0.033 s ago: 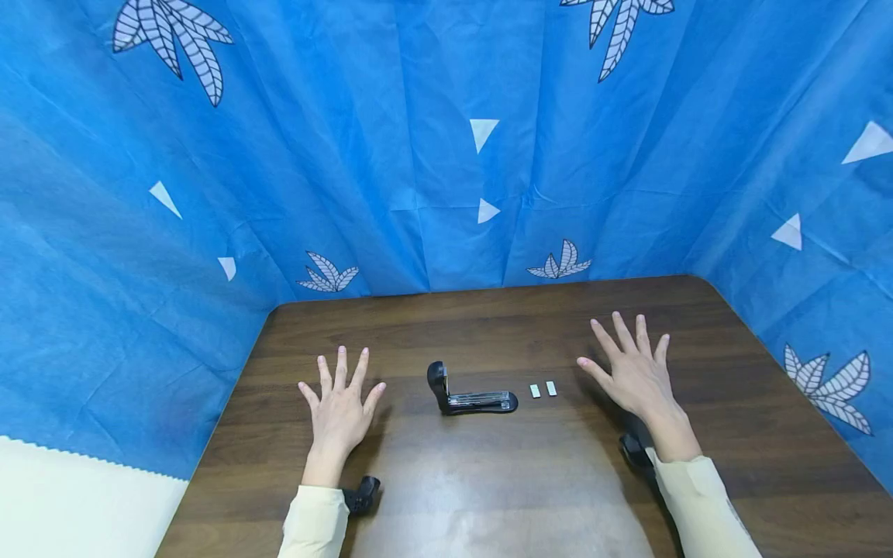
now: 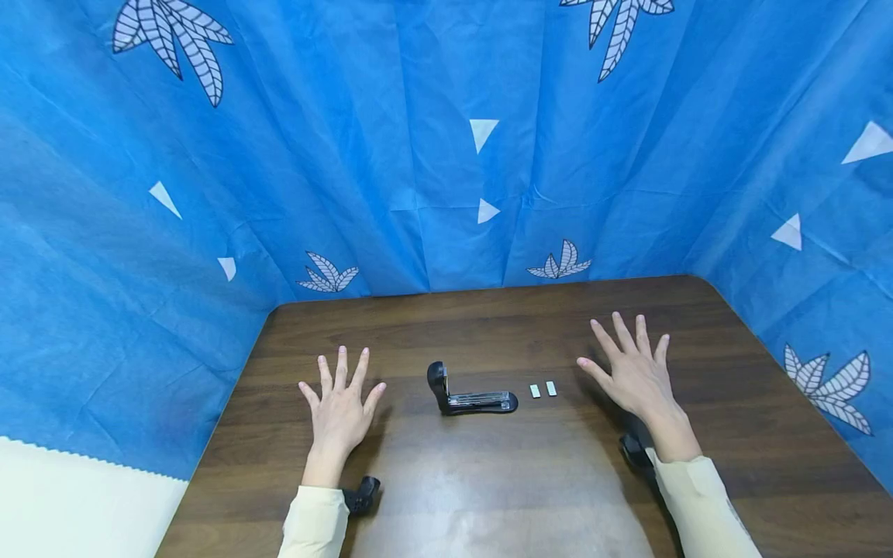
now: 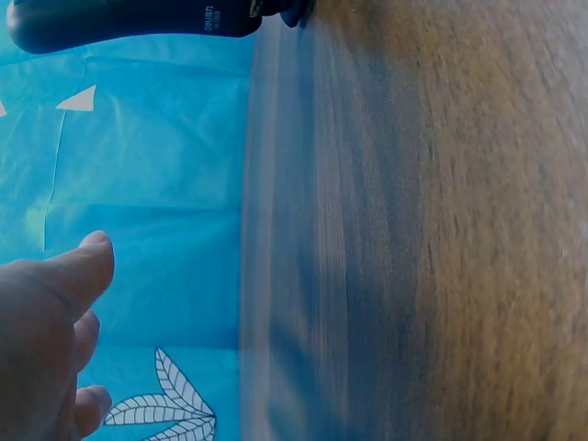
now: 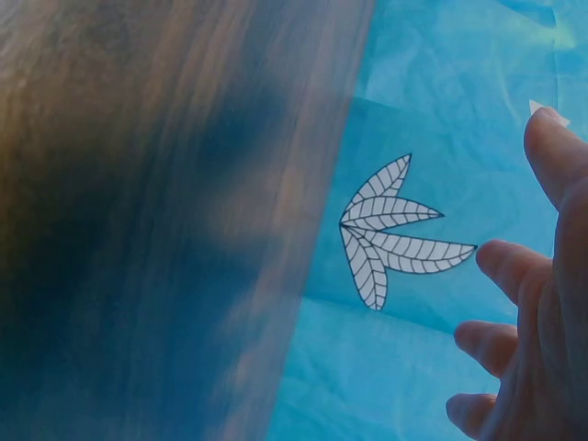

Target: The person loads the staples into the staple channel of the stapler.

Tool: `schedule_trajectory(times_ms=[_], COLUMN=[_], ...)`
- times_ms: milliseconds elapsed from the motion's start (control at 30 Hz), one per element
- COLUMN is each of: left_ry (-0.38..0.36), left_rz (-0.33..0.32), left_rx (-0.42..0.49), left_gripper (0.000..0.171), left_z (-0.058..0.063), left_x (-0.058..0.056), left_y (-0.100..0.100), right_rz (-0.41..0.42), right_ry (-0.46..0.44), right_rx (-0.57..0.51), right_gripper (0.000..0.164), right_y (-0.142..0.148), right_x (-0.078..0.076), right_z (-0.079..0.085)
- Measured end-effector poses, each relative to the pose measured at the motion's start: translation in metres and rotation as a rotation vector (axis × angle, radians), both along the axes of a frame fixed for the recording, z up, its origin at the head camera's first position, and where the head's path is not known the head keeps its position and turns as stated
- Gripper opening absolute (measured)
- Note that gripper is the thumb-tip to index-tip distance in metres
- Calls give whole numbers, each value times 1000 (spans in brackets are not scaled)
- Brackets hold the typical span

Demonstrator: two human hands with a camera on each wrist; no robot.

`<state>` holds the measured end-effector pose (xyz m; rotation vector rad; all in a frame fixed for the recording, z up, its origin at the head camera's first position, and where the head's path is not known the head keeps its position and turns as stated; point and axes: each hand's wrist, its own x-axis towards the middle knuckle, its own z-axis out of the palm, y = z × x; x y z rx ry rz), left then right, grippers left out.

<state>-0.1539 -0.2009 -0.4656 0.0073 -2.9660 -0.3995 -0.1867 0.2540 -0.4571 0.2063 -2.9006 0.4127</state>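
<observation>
A black stapler (image 2: 481, 402) lies on the table between the two hands, its top arm swung up at the left end and the metal staple channel exposed. Just right of it are two small pale blocks (image 2: 535, 390), side by side; they look like staple strips, but are too small to tell. My left hand (image 2: 339, 415) is left of the stapler, fingers spread, holding nothing. Fingers also spread, my right hand (image 2: 638, 380) is right of the blocks and touches none of them. In the left wrist view, part of the stapler's black arm (image 3: 138, 20) shows at the top.
A brown wooden table (image 2: 488, 480) carries everything. Blue curtains (image 2: 446, 155) with white leaf prints stand along its back and sides. Each wrist wears a black camera mount, as at the left wrist camera (image 2: 361, 494). A pale surface (image 2: 77, 504) shows at lower left.
</observation>
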Motion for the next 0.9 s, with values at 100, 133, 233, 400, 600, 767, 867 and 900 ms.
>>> schedule_trajectory(times_ms=[100, 133, 233, 400, 600, 767, 867, 900], left_ry=[7, 12, 10, -9, 34, 64, 37, 31], left_rz=[-5, -7, -14, -44, -154, -319, -427, -460], left_rx=[5, 1, 3, 57, 386, 827, 1039, 1086], left_gripper=[66, 65, 66, 69, 75, 70, 66, 65], left_z=[-1, -1, -1, -2, -3, -2, 0, 1], left_x=[0, 0, -1, -3, -8, -11, -15, -17], left_y=[0, 0, 0, 0, 3, 12, 22, 26], right_rz=[-2, -2, 0, -3, -54, -79, -94, -101], right_ry=[-1, 0, 1, 26, 90, 155, 168, 159], right_rx=[0, -1, -8, -54, -183, -373, -475, -501], right_gripper=[80, 80, 80, 80, 69, 50, 40, 37], right_y=[0, 0, -1, -3, -8, -16, -23, -26], right_x=[0, 0, 0, 2, 4, 4, 2, 2], right_z=[-1, -1, -3, -4, -4, -8, -10, -10])
